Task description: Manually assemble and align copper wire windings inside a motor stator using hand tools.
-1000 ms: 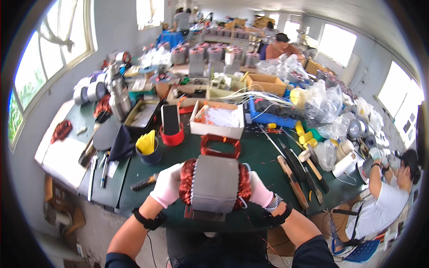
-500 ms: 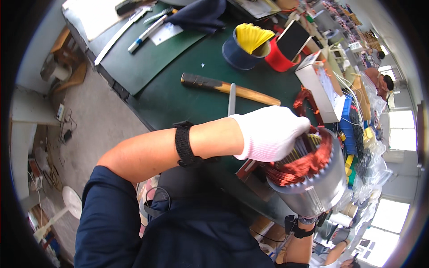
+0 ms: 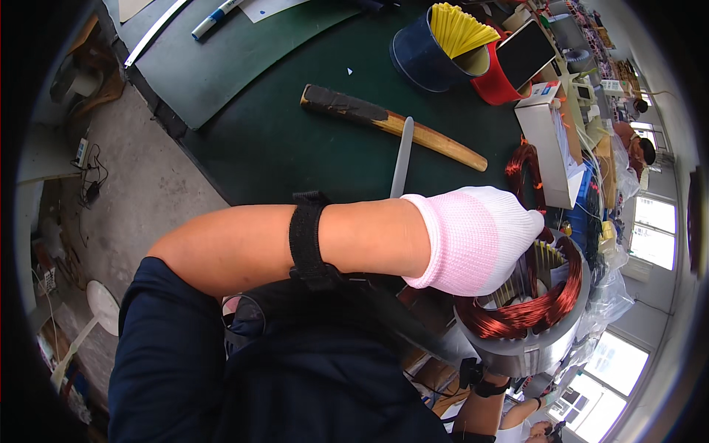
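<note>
A motor stator (image 3: 535,356) with a grey metal housing stands tilted at the right, its copper windings (image 3: 526,316) bulging round the open end. Over that opening is my left hand (image 3: 480,235) in a white and pink knit glove. Its fingers bend down at the far rim of the windings, closed, with the tips hidden. My right forearm (image 3: 484,406), a black strap at the wrist, comes up from below to the near underside of the stator; the hand there is hidden by the housing. White patches show inside the bore, too unclear to name.
Beyond my left arm lie a wooden-handled hammer (image 3: 395,127) and a grey flat strip (image 3: 402,159). A bound copper coil (image 3: 526,171) rests beside a white box (image 3: 545,148). Farther back are a blue pot (image 3: 417,55) of yellow strips and a red holder (image 3: 502,80) with a phone.
The stator has turned its open end more toward me, showing more of the bore. My left hand has shifted right over it. The whole view has moved slightly, too.
</note>
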The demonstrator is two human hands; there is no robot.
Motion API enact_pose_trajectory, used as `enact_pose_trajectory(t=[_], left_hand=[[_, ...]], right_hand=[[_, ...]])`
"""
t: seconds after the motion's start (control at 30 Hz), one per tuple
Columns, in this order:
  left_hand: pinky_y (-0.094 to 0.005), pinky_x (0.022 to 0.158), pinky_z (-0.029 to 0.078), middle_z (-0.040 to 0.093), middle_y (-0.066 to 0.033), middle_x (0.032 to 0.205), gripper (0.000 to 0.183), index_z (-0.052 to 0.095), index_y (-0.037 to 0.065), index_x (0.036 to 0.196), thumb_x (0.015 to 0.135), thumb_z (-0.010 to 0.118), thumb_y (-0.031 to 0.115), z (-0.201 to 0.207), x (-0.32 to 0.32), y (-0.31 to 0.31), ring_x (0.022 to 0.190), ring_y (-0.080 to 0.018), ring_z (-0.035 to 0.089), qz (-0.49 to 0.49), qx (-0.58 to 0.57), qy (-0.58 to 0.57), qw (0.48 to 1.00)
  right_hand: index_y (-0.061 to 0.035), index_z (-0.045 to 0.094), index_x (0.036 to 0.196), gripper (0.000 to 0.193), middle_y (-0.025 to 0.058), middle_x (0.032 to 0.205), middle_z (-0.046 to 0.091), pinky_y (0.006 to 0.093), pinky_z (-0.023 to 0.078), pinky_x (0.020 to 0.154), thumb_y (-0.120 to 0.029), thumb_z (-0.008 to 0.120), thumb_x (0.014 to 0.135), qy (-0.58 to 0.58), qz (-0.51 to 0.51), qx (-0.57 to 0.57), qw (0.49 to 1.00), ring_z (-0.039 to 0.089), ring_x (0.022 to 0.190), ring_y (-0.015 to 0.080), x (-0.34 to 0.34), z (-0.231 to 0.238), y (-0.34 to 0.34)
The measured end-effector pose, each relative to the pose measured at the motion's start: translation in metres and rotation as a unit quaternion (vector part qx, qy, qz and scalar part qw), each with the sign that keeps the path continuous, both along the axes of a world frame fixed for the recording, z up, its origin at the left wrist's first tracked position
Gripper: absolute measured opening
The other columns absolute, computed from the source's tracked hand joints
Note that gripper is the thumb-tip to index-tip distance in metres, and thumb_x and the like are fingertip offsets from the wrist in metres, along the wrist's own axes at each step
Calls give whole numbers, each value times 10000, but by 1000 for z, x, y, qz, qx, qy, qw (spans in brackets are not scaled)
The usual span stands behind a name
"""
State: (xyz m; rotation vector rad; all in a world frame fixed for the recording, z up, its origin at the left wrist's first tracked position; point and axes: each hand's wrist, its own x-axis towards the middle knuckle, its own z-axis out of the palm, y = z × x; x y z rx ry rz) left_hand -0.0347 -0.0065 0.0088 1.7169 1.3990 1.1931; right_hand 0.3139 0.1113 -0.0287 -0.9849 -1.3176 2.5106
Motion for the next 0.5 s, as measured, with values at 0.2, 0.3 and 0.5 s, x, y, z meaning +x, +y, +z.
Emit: enact_pose_trajectory(t=[0.2, 0.3, 0.5], left_hand=[[-500, 775, 593, 707, -265, 841, 281, 612, -24, 1152, 892, 634, 80, -6, 1, 3, 879, -459, 723, -14, -23, -39, 999], [-502, 760, 592, 695, -261, 816, 318, 596, -14, 1186, 892, 651, 95, -6, 4, 6, 864, -454, 722, 4, 34, -46, 998], [-511, 667, 568, 662, -229, 744, 341, 541, 0, 1202, 893, 655, 91, 3, 2, -4, 769, -452, 702, 11, -18, 11, 1000]], right_hand=[[-139, 445, 1589, 637, 98, 1558, 561, 498, 463, 1170, -513, 526, 1080, -12, 6, 18, 1000, 604, 1345, 278, -12, 10, -3], [-137, 442, 1590, 638, 99, 1554, 564, 497, 464, 1170, -507, 533, 1078, -17, 5, 29, 999, 606, 1343, 278, -19, 15, -4], [-133, 436, 1592, 642, 102, 1547, 569, 496, 465, 1170, -495, 547, 1074, -30, -2, 49, 998, 610, 1339, 279, -18, 24, -16]])
